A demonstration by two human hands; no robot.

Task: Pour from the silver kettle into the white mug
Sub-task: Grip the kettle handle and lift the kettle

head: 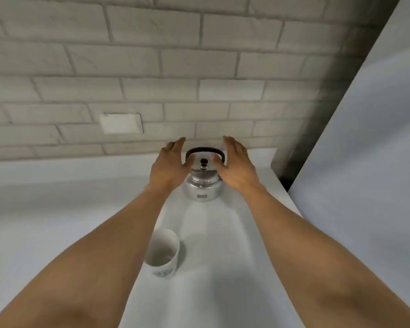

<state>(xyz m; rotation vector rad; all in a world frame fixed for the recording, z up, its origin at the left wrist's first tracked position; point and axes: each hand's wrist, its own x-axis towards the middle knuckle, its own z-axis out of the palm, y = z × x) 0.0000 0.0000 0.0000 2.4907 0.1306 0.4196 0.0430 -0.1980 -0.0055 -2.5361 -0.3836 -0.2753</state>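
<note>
White counter (223, 292) under both arms. Silver kettle (202, 185) upright btwn the hands, black handle up. L hand (169, 165) & R hand (237, 166) open, flanking it; contact unclear. White mug (162, 253) nearer the body, beside L forearm, upright.

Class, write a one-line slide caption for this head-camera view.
Both open hands, left and right, flank a silver kettle on a white counter; white mug waits nearer.
</note>
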